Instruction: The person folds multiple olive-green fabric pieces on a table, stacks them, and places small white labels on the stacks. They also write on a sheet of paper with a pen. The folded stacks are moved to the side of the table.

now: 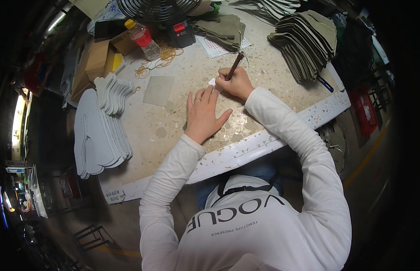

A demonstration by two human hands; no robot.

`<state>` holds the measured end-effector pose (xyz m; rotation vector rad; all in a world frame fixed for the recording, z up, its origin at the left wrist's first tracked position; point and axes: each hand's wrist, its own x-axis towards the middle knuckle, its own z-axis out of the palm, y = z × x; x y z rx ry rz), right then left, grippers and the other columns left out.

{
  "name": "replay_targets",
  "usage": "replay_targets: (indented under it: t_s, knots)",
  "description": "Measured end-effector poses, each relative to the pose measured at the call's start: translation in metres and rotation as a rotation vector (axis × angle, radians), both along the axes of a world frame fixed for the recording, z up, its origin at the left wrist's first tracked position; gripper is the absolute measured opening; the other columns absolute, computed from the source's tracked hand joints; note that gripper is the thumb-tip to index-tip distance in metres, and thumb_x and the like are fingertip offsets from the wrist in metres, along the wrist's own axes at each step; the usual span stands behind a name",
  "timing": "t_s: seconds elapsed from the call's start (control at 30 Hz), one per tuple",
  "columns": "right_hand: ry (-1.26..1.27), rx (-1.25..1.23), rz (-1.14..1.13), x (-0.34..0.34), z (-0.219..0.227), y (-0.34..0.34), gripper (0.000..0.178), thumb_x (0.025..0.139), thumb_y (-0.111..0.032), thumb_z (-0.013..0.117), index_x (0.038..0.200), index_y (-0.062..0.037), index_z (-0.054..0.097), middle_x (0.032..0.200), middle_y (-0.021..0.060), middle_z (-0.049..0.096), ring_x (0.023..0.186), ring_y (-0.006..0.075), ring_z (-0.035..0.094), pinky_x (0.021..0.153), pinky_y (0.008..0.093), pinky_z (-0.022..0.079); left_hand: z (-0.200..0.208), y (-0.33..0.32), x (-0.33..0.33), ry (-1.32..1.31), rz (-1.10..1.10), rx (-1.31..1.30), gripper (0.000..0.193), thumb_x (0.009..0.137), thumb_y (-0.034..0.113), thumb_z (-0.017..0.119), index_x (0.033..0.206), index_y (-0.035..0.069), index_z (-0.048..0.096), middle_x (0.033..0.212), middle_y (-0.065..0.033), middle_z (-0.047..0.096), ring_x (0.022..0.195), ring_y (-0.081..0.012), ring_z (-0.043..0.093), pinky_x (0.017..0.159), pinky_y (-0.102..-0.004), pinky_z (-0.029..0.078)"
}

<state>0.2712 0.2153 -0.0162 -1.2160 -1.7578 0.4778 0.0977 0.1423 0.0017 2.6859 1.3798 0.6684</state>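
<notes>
My right hand (237, 84) is closed around a dark brown pen (234, 66), its lower end hidden by the fingers. Beneath the fingertips lies a small white slip of paper (212, 82), mostly covered. My left hand (203, 113) rests flat on the table, fingers stretched out and thumb apart, its fingertips touching the slip's near edge. A thin ring is on one finger. To the left of this hand a square greyish sheet (158, 90) lies flat on the table.
Stacks of light grey cut pieces (100, 135) lie at left, olive-grey fabric stacks (304, 43) at far right beside a blue cutter (325, 83). Behind stand a bottle (142, 39), rubber bands (167, 55), a cardboard box (100, 58) and a fan (160, 9). Scraps dot the tabletop (183, 156).
</notes>
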Motion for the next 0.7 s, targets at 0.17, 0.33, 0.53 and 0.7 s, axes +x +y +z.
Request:
replay_targets:
  t_s: [0.17,0.33,0.53,0.7]
  knots:
    - [0.147,-0.126,0.029,-0.002,-0.002,-0.001,0.022,0.074,-0.018,0.065,0.064,-0.0010,0.056,0.053,0.0136,0.051,0.046,0.0268,0.048,0.050,0.0356,0.041,0.001,0.000,0.000,0.010,0.002,-0.006,0.066,0.083,0.048,0.066,0.128,0.003,0.051,0.134,-0.0150,0.050,0.126,-0.0321,0.043,0.110,-0.0559,0.023]
    - [0.105,-0.086,-0.026,-0.001,0.002,0.002,0.025,0.076,-0.021,0.064,0.063,-0.0009,0.057,0.054,0.0142,0.052,0.047,0.0276,0.048,0.050,0.0357,0.041,0.000,0.000,0.001,0.003,0.007,-0.006,0.066,0.082,0.048,0.067,0.127,0.002,0.052,0.134,-0.0151,0.049,0.126,-0.0322,0.043,0.111,-0.0555,0.022]
    - [-0.286,-0.212,-0.366,0.026,0.032,0.011,0.046,0.074,-0.044,0.070,0.058,-0.0036,0.058,0.059,0.0135,0.062,0.060,0.0321,0.063,0.056,0.0406,0.048,-0.002,0.001,-0.001,-0.030,-0.003,-0.024,0.063,0.082,0.046,0.067,0.126,0.003,0.053,0.135,-0.0144,0.049,0.126,-0.0324,0.042,0.111,-0.0553,0.022]
    - [-0.248,0.098,-0.155,0.023,0.036,-0.001,0.036,0.081,-0.034,0.071,0.110,-0.0142,0.064,0.086,0.0089,0.066,0.077,0.0305,0.066,0.067,0.0403,0.051,-0.002,-0.002,0.002,-0.033,-0.002,0.061,0.059,0.082,0.044,0.068,0.123,0.004,0.056,0.128,-0.0137,0.051,0.123,-0.0335,0.042,0.110,-0.0544,0.023]
